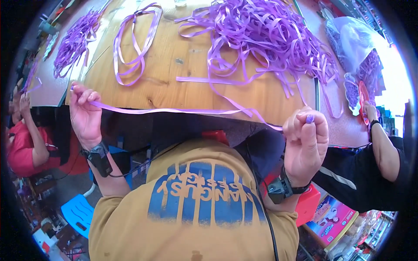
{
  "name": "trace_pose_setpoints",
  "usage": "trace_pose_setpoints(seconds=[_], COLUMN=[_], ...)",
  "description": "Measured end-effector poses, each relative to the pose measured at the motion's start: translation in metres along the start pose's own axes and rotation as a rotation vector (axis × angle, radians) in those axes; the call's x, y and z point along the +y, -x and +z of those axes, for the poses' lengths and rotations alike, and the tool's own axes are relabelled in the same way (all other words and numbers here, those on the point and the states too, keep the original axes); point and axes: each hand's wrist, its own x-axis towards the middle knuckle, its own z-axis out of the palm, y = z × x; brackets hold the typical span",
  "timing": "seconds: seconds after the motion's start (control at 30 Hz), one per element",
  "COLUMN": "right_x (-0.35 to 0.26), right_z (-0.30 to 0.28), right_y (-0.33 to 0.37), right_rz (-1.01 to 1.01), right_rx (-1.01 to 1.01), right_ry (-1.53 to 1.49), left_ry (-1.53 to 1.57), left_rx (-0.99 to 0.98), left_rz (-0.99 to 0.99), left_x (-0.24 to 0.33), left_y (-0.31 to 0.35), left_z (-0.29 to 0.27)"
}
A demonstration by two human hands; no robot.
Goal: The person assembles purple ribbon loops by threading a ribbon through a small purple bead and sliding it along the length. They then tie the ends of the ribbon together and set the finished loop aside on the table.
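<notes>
A purple ribbon (183,111) runs nearly straight along the table's near edge, from my left hand (85,116) to my right hand (306,143). Both hands are closed on it, fingers curled inward, wrists in front of the table. A small purple spot shows at a fingertip of each hand; I cannot tell what it is. Near my right hand, another strand crosses the stretched ribbon and trails back to a big tangled heap of purple ribbons (261,37). Left of the heap lies a separate looped ribbon bundle (116,50).
The wooden table (161,76) spans the front. Another ribbon pile (78,41) lies far left. On the right are a clear plastic bag (355,41) and a red dish (364,98) by a co-worker's hand (371,112). A person in red (30,145) sits left; a blue stool (78,213) stands lower left.
</notes>
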Motion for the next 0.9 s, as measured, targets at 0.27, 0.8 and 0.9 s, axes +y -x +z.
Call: trace_pose_setpoints(seconds=[0.27, 0.8, 0.9], right_x=[0.002, 0.010, 0.005], right_z=[0.002, -0.067, -0.016], right_y=[0.007, 0.006, 0.009], right_rz=[-0.012, 0.100, 0.089], right_rx=[-0.011, 0.167, 0.106], right_ry=[0.027, -0.664, -0.075], left_ry=[-0.106, -0.151, -0.351], left_rx=[-0.097, 0.115, 0.153], left_rz=[0.004, 0.059, 0.114], left_x=[0.022, 0.050, 0.030], left_y=[0.005, 0.010, 0.014], left_z=[-0.011, -0.041, -0.015])
